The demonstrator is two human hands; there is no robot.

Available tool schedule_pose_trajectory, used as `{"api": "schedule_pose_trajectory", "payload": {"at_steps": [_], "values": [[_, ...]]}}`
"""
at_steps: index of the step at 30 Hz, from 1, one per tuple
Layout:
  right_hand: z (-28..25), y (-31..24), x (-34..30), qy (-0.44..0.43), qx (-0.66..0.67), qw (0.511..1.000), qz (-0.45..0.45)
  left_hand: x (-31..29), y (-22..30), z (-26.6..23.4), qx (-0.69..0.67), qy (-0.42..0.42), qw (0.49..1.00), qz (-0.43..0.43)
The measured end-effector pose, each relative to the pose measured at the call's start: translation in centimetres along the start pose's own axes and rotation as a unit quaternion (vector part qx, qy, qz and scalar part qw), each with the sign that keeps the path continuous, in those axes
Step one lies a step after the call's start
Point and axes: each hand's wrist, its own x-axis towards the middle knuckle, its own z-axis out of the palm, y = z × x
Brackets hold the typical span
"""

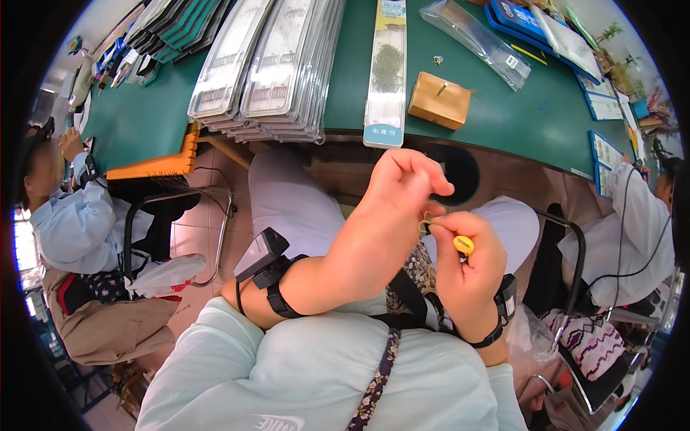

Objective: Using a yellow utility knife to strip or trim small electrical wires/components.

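Note:
My right hand (471,262) is closed round a small tool with a rounded yellow handle (463,245). A thin, pale loop (425,223) shows at the right fingertips, between the two hands. Just above and to the left, my left hand (402,190) has its fingers bent inward near that loop. What lies between the left fingertips is hidden, and the loop is too small to tell its kind. Both hands are raised over my lap, in front of the green table (352,72).
Stacks of clear trays (287,72) stand at the table's left. A long narrow pack (387,79) points toward me. Right of it are a brown block (440,100) with a metal pin and a clear plastic sleeve (478,39). People sit at both sides.

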Motion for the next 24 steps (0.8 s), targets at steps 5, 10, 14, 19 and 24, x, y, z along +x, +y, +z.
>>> {"api": "schedule_pose_trajectory", "payload": {"at_steps": [5, 10, 14, 19, 24], "values": [[-1.3, 0.1, 0.3, 0.001, 0.008, 1.0, 0.024, 0.7, 1.6, -2.3, 0.475, -0.188, 0.843, 0.167], [-1.5, 0.8, 0.9, -0.022, 0.008, 0.999, 0.035, 0.9, 3.0, -1.8, 0.584, -0.169, 0.775, 0.172], [-1.6, 0.9, 1.4, -0.036, 0.013, 0.997, 0.062, 1.5, 3.9, -1.5, 0.631, -0.158, 0.739, 0.175], [-1.4, 1.4, 1.8, -0.055, 0.045, 0.992, 0.104, 2.1, 4.2, -1.3, 0.67, -0.152, 0.708, 0.163], [-1.2, 2.3, 2.8, -0.06, 0.064, 0.99, 0.107, 3.0, 4.3, -1.8, 0.668, -0.165, 0.712, 0.139]]}}
